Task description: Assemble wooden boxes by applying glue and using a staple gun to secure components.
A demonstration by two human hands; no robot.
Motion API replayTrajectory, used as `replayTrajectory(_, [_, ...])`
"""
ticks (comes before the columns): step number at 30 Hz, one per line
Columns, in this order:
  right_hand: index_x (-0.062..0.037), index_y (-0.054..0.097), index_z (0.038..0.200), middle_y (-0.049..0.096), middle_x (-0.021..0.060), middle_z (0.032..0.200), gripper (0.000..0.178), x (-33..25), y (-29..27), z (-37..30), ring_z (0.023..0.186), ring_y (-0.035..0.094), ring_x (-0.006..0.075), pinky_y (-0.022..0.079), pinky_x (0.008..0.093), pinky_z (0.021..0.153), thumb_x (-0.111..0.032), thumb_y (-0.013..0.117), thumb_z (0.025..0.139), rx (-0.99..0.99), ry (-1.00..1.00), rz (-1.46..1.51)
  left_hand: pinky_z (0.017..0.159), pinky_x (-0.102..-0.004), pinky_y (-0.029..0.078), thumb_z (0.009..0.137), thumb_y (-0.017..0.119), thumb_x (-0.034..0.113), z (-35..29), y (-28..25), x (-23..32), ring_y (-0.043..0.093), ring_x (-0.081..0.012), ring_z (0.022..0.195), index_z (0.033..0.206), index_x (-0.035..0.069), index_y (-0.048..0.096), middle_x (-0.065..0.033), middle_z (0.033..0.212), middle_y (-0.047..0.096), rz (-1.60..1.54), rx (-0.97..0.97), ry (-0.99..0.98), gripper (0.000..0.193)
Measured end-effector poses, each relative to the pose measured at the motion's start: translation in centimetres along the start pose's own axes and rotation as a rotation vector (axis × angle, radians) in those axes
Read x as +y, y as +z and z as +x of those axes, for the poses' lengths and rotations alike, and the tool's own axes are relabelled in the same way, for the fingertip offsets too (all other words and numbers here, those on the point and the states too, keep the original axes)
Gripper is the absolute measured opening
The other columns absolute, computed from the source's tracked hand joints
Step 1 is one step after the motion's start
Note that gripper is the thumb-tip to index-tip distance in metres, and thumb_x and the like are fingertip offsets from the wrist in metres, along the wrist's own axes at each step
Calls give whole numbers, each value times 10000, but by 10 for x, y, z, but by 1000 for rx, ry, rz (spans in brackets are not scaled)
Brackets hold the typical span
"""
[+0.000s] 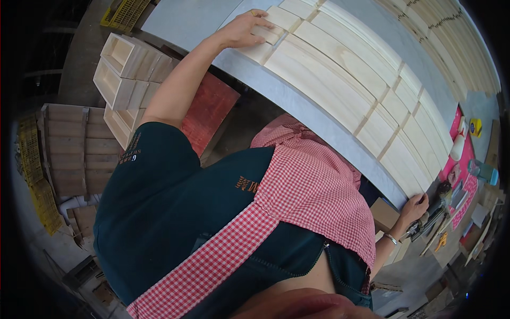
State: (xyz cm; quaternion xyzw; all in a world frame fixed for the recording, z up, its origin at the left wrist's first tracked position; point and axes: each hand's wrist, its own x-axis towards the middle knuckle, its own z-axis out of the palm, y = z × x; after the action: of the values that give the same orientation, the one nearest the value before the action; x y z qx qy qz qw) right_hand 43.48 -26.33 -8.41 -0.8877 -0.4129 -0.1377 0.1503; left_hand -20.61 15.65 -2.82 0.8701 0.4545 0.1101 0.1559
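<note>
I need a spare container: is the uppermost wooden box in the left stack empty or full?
The wooden box looks empty: its open side shows only bare wood, though not every corner is visible.

Wooden panels (324,68): pale cream, faint grain. Tabletop (175,20): light grey. Apron (319,186): red-and-white check. Shirt (164,196): dark green, orange print. Board (210,109): red. Plastic crates (124,16): yellow. Bracelet (391,239): silver.

pale boards (320,66) past sure counting, at least three open wooden boxes (136,61), one red panel (213,109), one checked apron (313,189).
</note>
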Motion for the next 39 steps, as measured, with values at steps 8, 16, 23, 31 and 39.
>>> replayTrajectory(8, [27,662,1180,686,214,1114,353,3,2,0,999,631,382,500,415,888,-231,542,970,3,11,-18,1074,-326,441,824,717,114,-13,26,8,539,-272,1285,1227,145,739,-78,1472,528,-132,136,-73,404])
replayTrajectory(16, [33,662,1185,688,222,1111,362,0,2,-2,996,633,386,499,419,890,-231,543,968,39,9,-10,1064,-321,432,884,682,140,-23,39,10,546,-272,1288,1238,146,735,-82,1473,531,-146,257,31,359])
replayTrajectory(23, [61,663,1175,685,264,1101,374,-10,4,3,969,640,422,507,433,888,-222,558,955,1,14,47,1122,-362,379,910,689,218,-30,30,16,430,-326,1406,1312,127,679,-121,1537,459,-118,221,70,412])
replayTrajectory(31, [61,693,1111,705,248,1052,327,-22,-6,-2,922,655,406,520,439,844,-149,582,886,47,2,33,1179,-412,312,734,856,340,-64,15,-10,368,-368,1450,1509,15,415,-229,1578,367,-15,-57,48,949])
replayTrajectory(39, [-13,675,1088,671,191,1039,263,-30,-2,-4,929,604,363,484,420,851,-148,605,874,134,46,130,1086,-391,404,820,796,190,-60,8,-10,512,-330,1265,1470,16,480,-165,1496,501,2,-35,-80,744])
